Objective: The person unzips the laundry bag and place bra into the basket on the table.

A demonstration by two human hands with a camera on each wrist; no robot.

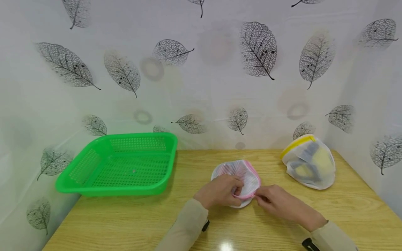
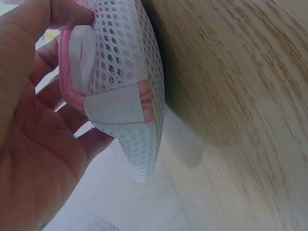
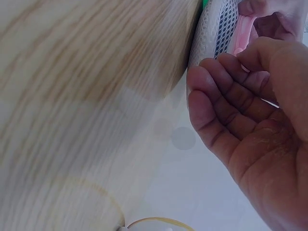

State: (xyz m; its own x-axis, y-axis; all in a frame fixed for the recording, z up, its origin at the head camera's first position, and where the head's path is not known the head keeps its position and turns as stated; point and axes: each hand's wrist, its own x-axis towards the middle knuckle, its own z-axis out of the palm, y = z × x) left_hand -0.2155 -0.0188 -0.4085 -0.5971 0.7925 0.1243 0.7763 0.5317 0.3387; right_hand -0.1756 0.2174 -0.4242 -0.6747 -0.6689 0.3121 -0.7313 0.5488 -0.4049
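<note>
A small white mesh laundry bag (image 1: 230,169) with a pink zipper edge (image 1: 252,170) lies on the table, its mouth spread apart. My left hand (image 1: 220,191) grips the near part of that edge, fingers inside the mouth and thumb outside. In the left wrist view, a white plastic loop (image 2: 83,57) lies along the pink trim beside the thumb. At the bag's right corner my right hand (image 1: 277,202) pinches the end of the pink zipper between thumb and forefinger; its other fingers are curled (image 3: 204,82). What exactly sits between those fingertips is hidden.
A green plastic basket (image 1: 119,191) stands at the left of the wooden table (image 1: 194,223). Toward the back right sits another white bag (image 1: 326,174) with a yellow zipper and dark and yellow contents. A leaf-patterned curtain (image 1: 207,87) hangs behind.
</note>
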